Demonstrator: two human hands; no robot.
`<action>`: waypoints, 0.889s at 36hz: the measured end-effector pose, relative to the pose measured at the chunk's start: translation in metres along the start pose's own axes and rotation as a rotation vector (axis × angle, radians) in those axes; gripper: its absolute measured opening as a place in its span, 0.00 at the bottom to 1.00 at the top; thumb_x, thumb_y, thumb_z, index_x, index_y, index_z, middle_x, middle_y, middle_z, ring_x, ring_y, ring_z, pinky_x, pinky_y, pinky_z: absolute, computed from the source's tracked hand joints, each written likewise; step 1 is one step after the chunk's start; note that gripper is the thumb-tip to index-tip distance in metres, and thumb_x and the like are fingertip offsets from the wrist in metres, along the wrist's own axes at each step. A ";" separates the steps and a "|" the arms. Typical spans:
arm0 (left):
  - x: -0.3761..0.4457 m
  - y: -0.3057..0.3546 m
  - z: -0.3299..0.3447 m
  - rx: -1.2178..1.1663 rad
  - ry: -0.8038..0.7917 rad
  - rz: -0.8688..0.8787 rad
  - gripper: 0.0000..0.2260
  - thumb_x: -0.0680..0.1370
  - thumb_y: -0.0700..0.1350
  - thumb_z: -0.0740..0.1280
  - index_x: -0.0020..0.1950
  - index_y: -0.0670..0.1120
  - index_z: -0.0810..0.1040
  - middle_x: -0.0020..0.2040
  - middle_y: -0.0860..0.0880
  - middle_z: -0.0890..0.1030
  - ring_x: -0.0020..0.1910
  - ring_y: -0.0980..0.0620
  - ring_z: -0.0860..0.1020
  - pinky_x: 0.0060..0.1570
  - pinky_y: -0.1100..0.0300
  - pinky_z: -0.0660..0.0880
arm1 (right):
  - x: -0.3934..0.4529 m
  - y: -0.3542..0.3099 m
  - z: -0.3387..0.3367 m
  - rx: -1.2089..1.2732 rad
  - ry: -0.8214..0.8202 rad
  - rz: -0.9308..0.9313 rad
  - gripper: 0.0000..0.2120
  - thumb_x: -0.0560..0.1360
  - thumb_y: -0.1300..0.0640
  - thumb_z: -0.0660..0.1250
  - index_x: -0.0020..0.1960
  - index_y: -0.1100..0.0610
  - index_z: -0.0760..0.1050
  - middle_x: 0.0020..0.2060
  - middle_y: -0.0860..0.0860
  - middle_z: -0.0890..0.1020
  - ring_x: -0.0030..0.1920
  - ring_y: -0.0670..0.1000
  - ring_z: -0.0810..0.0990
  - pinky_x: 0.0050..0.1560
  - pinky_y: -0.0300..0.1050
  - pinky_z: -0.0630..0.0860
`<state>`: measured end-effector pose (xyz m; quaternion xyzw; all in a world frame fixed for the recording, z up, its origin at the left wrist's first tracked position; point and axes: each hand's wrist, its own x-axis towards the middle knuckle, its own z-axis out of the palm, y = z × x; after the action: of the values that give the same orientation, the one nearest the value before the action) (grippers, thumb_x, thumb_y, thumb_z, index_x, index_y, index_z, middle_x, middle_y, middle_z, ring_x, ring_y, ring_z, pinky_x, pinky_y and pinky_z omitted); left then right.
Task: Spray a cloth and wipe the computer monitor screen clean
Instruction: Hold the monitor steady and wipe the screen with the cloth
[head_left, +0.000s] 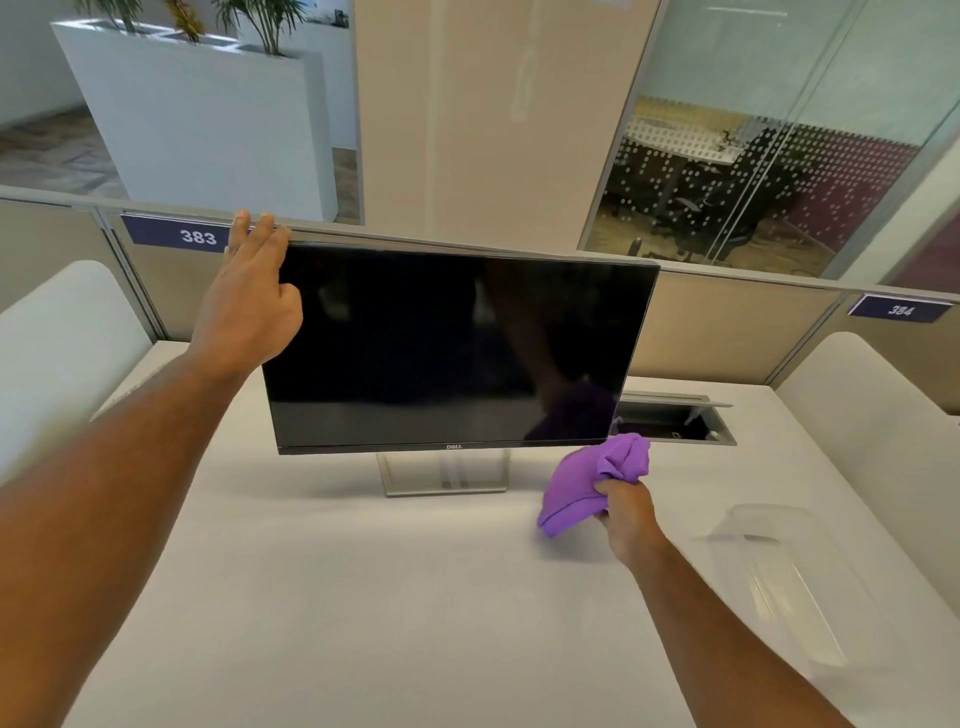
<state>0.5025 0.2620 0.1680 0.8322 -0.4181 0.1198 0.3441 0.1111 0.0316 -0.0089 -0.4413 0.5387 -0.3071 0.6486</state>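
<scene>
Monitor (447, 343) stands on its silver stand (444, 475) toward the far edge of the desk (363, 597), screen dark, bezel tilted so the left top corner sits highest. Left hand (249, 306) is raised with the arm extended; its fingers (260, 228) hook over the monitor's top left corner, thumb against the screen edge, gripping the frame. Right hand (626, 512) is lower, just off the monitor's bottom right corner, fingers closed around a bunched purple cloth (592, 483). The cloth is close to that corner but appears clear of the screen; its reflection shows in the glass.

Desk surface in front of the stand is open to the near edge. A clear plastic container (774, 577) lies near the right edge, well apart from the right hand. An open cable hatch (675, 421) sits in the desk behind the monitor's right side. Partition panels with number tags 383 (197, 237) and 384 (900, 310) bound the far edge, directly behind the monitor.
</scene>
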 end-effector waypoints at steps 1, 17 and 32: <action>-0.001 0.000 0.002 0.016 0.004 0.001 0.29 0.81 0.38 0.58 0.81 0.46 0.55 0.82 0.49 0.51 0.81 0.50 0.43 0.76 0.48 0.49 | -0.006 0.002 0.000 0.060 -0.025 0.002 0.16 0.80 0.67 0.63 0.65 0.55 0.72 0.53 0.56 0.79 0.54 0.58 0.80 0.57 0.58 0.79; -0.087 0.038 0.028 -0.052 -0.140 0.002 0.33 0.79 0.34 0.58 0.82 0.45 0.50 0.83 0.49 0.43 0.80 0.50 0.41 0.78 0.48 0.48 | -0.104 0.044 0.012 0.547 -0.227 0.155 0.21 0.74 0.71 0.67 0.63 0.55 0.78 0.54 0.61 0.84 0.54 0.63 0.84 0.45 0.56 0.82; -0.271 0.096 0.111 -0.780 -0.563 -0.679 0.29 0.79 0.65 0.59 0.75 0.50 0.70 0.71 0.47 0.75 0.65 0.48 0.76 0.66 0.51 0.74 | -0.181 0.071 0.035 0.664 -0.400 0.214 0.24 0.71 0.68 0.70 0.66 0.61 0.76 0.57 0.65 0.83 0.54 0.66 0.84 0.51 0.60 0.82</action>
<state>0.2494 0.3142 0.0001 0.7313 -0.2166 -0.3853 0.5195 0.0975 0.2287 0.0054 -0.2004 0.3160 -0.3033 0.8763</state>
